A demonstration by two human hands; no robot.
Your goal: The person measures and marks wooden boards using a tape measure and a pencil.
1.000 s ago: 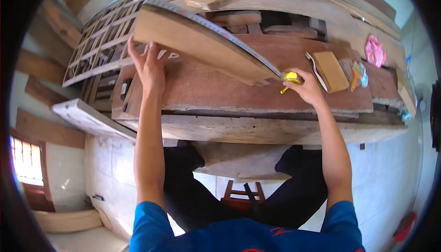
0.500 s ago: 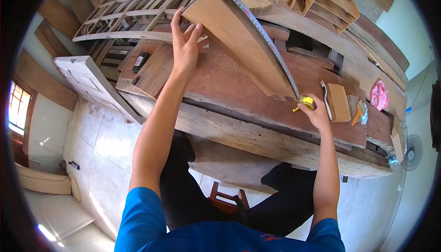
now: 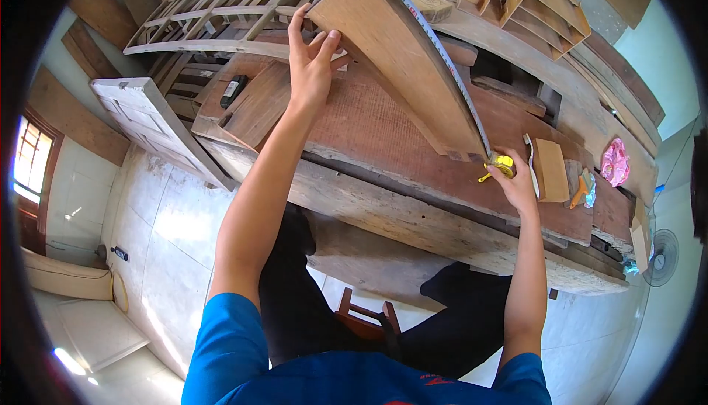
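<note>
A long wooden board piece (image 3: pixel 402 58) is tilted up over the workbench, its lower right end down by the bench top. My left hand (image 3: pixel 313 66) grips its upper left end, thumb on the near face and some fingers hidden behind. In my right hand (image 3: pixel 516 184) is a yellow tape measure (image 3: pixel 503 165), held at the board's lower right corner. The pulled-out tape blade (image 3: pixel 435 40) runs along the board's upper edge to its far top end. How the blade's tip is fixed there cannot be made out.
Red-brown planks form the workbench top (image 3: pixel 369 121). To the right are a cardboard box (image 3: pixel 551 170), a white-handled brush, an orange-handled brush (image 3: pixel 578 192) and a pink bag (image 3: pixel 614 161). A black device (image 3: pixel 234 91) lies left. Behind stand a slatted frame (image 3: pixel 221 18) and a wooden rack (image 3: pixel 527 7).
The whole view has shifted slightly, putting the bench and board a little further right. Both hands keep their hold, and the tape still lies along the board's edge.
</note>
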